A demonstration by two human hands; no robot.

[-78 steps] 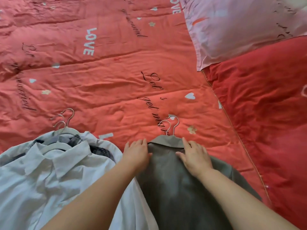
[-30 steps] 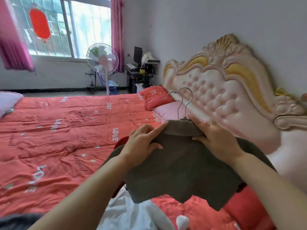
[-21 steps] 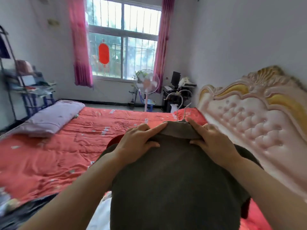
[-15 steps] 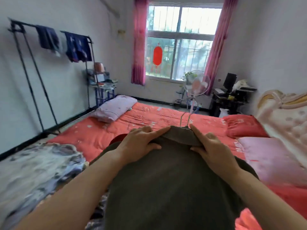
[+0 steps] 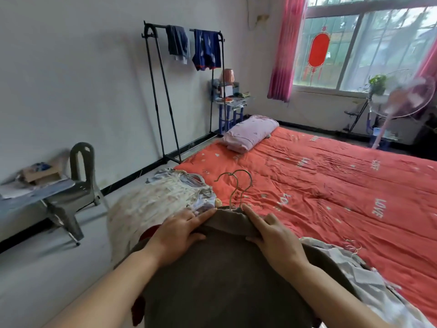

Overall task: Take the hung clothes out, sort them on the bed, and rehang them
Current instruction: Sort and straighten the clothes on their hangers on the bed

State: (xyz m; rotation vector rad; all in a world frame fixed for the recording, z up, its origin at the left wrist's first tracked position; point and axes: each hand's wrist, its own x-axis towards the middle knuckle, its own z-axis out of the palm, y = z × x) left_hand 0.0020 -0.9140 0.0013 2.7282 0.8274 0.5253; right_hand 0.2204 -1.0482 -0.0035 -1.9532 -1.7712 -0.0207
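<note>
Left hand (image 5: 179, 233), right hand (image 5: 276, 240) hold olive garment (image 5: 224, 280) by collar; hanger hooks (image 5: 236, 171) visible, rest hidden.

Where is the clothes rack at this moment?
Head view, upper left: the clothes rack stands against the white wall, left of the red bed and beside a cluttered blue table, with two dark garments over its rail.

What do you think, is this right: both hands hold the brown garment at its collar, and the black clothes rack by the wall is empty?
One detail is wrong. The black clothes rack is not empty: two dark blue garments hang over its top bar, as the head view shows. The rest stands: the left hand and the right hand hold the brown garment at its collar.
</note>
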